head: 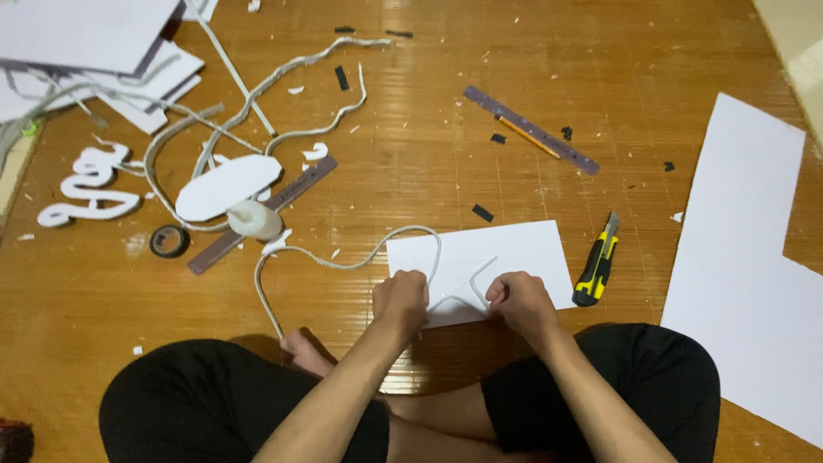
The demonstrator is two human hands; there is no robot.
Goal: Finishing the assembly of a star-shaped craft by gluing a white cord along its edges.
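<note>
both hands (400,297) pinch thin white bent strip (467,285)

There is one view only, from a camera worn on the person's head, so no second view overlaps it. It looks steeply down and forward over the crossed legs (257,403) onto the wooden floor (411,154). The left hand (400,300) and right hand (521,302) sit close below the lens, low in the middle of the frame. The floor runs away toward the top edge, where a stack of white boards (86,43) lies farthest off.
</note>
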